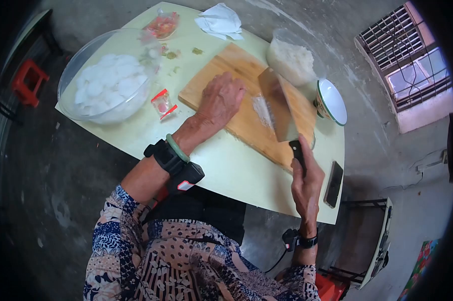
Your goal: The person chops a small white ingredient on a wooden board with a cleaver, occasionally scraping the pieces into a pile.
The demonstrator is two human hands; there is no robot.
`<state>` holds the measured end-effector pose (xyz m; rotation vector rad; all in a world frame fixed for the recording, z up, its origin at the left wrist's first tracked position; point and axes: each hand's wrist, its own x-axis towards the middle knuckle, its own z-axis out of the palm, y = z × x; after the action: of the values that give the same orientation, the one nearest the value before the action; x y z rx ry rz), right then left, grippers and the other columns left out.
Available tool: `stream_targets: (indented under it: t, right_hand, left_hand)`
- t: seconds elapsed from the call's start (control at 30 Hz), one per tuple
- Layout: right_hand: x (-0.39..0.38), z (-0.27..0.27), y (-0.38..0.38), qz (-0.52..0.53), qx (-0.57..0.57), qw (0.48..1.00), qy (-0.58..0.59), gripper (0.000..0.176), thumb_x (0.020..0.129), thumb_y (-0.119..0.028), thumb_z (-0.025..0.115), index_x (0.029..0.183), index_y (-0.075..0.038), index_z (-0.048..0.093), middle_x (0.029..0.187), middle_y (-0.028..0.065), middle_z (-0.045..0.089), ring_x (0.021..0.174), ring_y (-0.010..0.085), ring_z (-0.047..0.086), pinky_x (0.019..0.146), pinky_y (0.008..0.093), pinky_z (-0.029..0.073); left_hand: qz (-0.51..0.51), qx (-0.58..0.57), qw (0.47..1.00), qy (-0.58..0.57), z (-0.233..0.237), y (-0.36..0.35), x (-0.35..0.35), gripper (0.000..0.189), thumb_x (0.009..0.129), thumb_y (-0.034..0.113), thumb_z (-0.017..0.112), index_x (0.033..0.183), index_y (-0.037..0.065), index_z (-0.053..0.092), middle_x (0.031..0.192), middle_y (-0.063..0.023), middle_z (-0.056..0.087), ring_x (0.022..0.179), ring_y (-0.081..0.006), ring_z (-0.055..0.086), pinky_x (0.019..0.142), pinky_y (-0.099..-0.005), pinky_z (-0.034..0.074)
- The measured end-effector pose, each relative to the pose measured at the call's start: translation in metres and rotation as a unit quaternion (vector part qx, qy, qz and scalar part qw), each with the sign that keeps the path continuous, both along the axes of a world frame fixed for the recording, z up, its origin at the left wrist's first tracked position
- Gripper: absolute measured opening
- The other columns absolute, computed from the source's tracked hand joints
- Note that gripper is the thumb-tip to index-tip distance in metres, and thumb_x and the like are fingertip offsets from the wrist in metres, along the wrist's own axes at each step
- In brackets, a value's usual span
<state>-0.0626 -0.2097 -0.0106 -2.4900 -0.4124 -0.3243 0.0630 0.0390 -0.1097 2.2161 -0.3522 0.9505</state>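
Note:
My right hand (308,181) grips the black handle of a cleaver (282,108), whose broad blade stands over the right half of a wooden cutting board (236,60). Thin white shreds (262,111) lie on the board just left of the blade. My left hand (221,96) rests on the board to the left of the shreds, fingers curled under. Whatever is beneath those fingers is hidden.
A clear bowl (66,95) of white slices (111,83) stands at the left. Behind the board are a container of white shreds (294,59) and a crumpled white cloth or paper (219,21). A tilted bowl (331,102), a phone (333,184) and a red-edged packet (162,104) are nearby.

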Motion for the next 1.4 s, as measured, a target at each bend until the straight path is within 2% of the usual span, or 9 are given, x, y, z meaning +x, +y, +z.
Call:
stream_targets:
  t: [0.17,0.23,0.37,0.43,0.63,0.7,0.73,0.8,1.4]
  right_hand:
    - [0.0,-0.005,-0.007,-0.008,0.013,1.0,0.019,0.055,0.096,0.008,0.056,0.149,-0.006,0.053,0.131,0.0238,0.067,0.121,0.0327,0.068,0.1,0.0386,0.053]
    - [0.0,-0.007,-0.006,-0.012,0.016,0.999,-0.04,0.054,0.096,0.007,0.052,0.149,-0.003,0.053,0.129,0.0208,0.07,0.112,0.0231,0.067,0.096,0.0315,0.05]
    - [0.001,-0.001,-0.009,-0.001,0.005,1.0,0.029,0.055,0.096,0.007,0.053,0.15,-0.004,0.052,0.131,0.0208,0.069,0.115,0.0227,0.067,0.097,0.0321,0.05]
    - [-0.002,-0.001,-0.007,-0.024,0.017,0.999,-0.035,0.054,0.096,0.007,0.056,0.148,-0.007,0.055,0.128,0.0229,0.07,0.115,0.0324,0.071,0.096,0.0378,0.054]
    - [0.001,-0.003,-0.012,-0.026,0.021,0.998,0.061,0.053,0.097,0.005,0.056,0.148,-0.007,0.054,0.127,0.0221,0.07,0.115,0.0301,0.071,0.096,0.0369,0.054]
    - [-0.001,-0.005,-0.011,-0.035,0.027,0.999,-0.004,0.054,0.096,0.005,0.055,0.149,-0.004,0.053,0.118,0.0165,0.073,0.095,0.0156,0.064,0.088,0.0291,0.051]
    - [-0.001,-0.005,-0.011,-0.035,0.027,0.999,-0.003,0.054,0.096,0.005,0.055,0.149,-0.004,0.053,0.118,0.0165,0.073,0.095,0.0156,0.064,0.088,0.0291,0.051]
    - [-0.001,-0.007,-0.011,-0.017,0.013,1.0,0.003,0.052,0.097,0.005,0.056,0.147,-0.006,0.055,0.127,0.0223,0.07,0.113,0.031,0.071,0.096,0.0368,0.054]
    - [0.0,0.002,-0.015,-0.047,0.016,0.999,0.004,0.05,0.097,0.005,0.056,0.147,-0.005,0.055,0.127,0.0227,0.07,0.116,0.0327,0.07,0.098,0.0365,0.052]
  left_hand:
    - [0.005,-0.01,1.0,0.027,0.005,0.001,-0.001,0.01,0.091,0.011,0.07,0.097,0.006,0.064,0.093,-0.0153,0.059,0.093,-0.0367,0.061,0.082,-0.0466,0.051]
    - [0.004,-0.008,1.0,0.021,0.004,0.002,0.001,0.01,0.091,0.012,0.07,0.097,0.006,0.063,0.093,-0.0154,0.059,0.092,-0.0368,0.061,0.081,-0.0467,0.051]
    - [0.003,-0.001,1.0,0.024,0.002,0.0,0.001,0.011,0.091,0.012,0.07,0.097,0.006,0.063,0.093,-0.0157,0.058,0.093,-0.0371,0.061,0.081,-0.0475,0.051]
    - [0.007,-0.002,1.0,0.024,0.001,0.001,0.002,0.01,0.091,0.012,0.07,0.096,0.006,0.063,0.093,-0.0157,0.058,0.093,-0.037,0.061,0.081,-0.0475,0.051]
    - [-0.002,-0.002,1.0,0.029,0.004,0.0,0.0,0.011,0.092,0.012,0.07,0.096,0.006,0.063,0.093,-0.0159,0.058,0.093,-0.0366,0.061,0.083,-0.0472,0.051]
    - [0.002,0.001,1.0,0.026,0.004,0.002,0.0,0.011,0.092,0.013,0.07,0.096,0.005,0.063,0.094,-0.0158,0.058,0.093,-0.0364,0.061,0.083,-0.0471,0.051]
    - [0.004,0.006,1.0,0.027,0.004,0.002,0.001,0.011,0.092,0.013,0.069,0.096,0.005,0.063,0.094,-0.0158,0.058,0.093,-0.0364,0.061,0.083,-0.047,0.051]
    - [0.0,0.011,0.999,0.03,0.002,0.0,0.0,0.012,0.092,0.014,0.069,0.096,0.005,0.063,0.094,-0.0158,0.058,0.093,-0.0363,0.06,0.083,-0.047,0.051]
    - [-0.021,-0.008,0.999,0.04,0.006,-0.001,-0.001,0.011,0.094,0.014,0.068,0.096,0.005,0.062,0.093,-0.0157,0.057,0.093,-0.0367,0.06,0.083,-0.0474,0.05]
